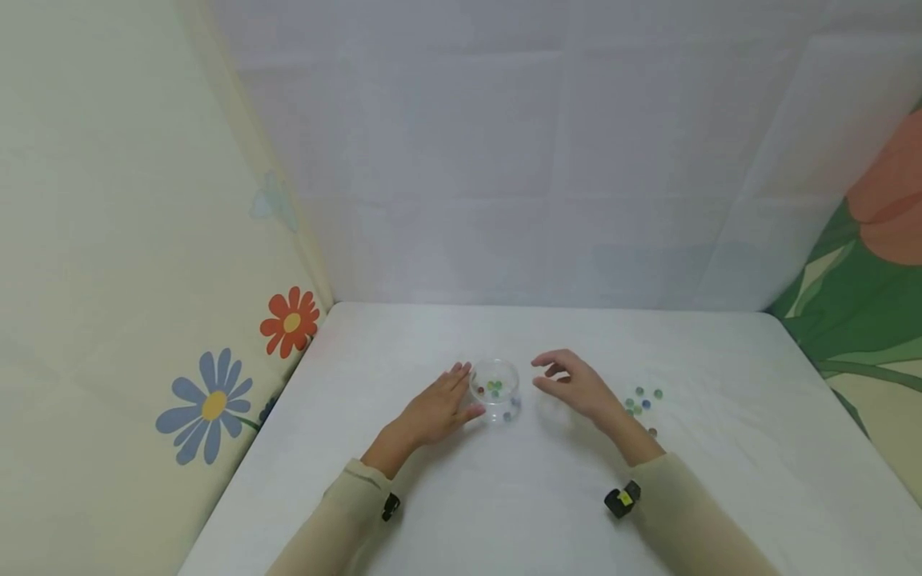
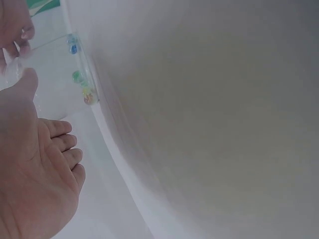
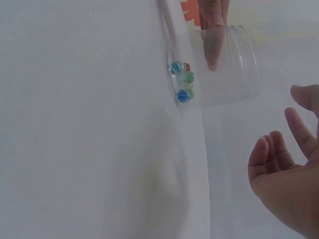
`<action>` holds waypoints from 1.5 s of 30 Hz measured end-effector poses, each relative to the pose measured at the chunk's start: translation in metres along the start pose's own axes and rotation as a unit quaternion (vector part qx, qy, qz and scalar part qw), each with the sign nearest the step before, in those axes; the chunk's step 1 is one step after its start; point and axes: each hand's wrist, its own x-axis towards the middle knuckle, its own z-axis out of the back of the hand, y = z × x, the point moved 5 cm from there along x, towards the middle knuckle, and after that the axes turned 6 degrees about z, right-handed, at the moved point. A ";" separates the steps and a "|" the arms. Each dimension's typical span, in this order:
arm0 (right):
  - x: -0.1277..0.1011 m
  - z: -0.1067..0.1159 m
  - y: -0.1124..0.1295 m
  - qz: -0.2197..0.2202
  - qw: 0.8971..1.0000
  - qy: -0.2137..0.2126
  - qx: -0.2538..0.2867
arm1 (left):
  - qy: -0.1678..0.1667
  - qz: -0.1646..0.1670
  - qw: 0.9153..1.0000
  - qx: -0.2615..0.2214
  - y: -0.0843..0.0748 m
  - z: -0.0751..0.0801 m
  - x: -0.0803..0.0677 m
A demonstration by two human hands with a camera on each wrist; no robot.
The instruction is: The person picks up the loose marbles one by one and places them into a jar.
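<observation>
A clear jar [image 1: 507, 398] stands upright on the white table, open at the top. Several glass marbles [image 3: 188, 77] in green, blue and reddish brown lie on its bottom. Along the jar's left side rest the nearly straight fingers of my left hand [image 1: 434, 412], its thumb at the near side. My right hand [image 1: 579, 388] hovers just right of the jar, fingers loosely bent and thumb apart from them, nothing showing between. In the right wrist view its fingertips [image 3: 258, 149] are near the jar's mouth, apart from it.
Several loose marbles [image 1: 639, 391], green and blue, lie on the table right of my right hand, with a brownish one [image 1: 652, 432] beside my right wrist. A white cloth [image 1: 504, 176] hangs behind the table [image 1: 403, 336]. Flower-printed cloths [image 1: 108, 264] flank it.
</observation>
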 end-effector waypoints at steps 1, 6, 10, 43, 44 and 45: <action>-0.001 0.002 -0.001 0.000 1.000 0.000 -0.003 | 0.001 0.000 1.000 0.000 0.000 0.000 0.000; -0.006 0.010 -0.005 -0.001 1.000 -0.002 -0.022 | 0.000 -0.002 1.000 -0.004 0.001 -0.001 0.000; -0.011 0.016 -0.007 0.002 0.999 -0.004 -0.035 | -0.002 -0.004 1.000 -0.003 0.002 -0.001 0.000; -0.079 0.086 -0.031 -0.030 0.996 -0.008 -0.088 | 0.014 0.009 1.000 0.000 0.002 -0.002 0.000; -0.080 0.087 -0.032 -0.035 0.996 -0.007 -0.086 | 0.013 0.009 1.000 -0.003 0.001 -0.001 0.000; -0.081 0.088 -0.033 -0.040 0.995 -0.007 -0.086 | 0.013 0.010 1.000 -0.005 0.001 -0.001 0.000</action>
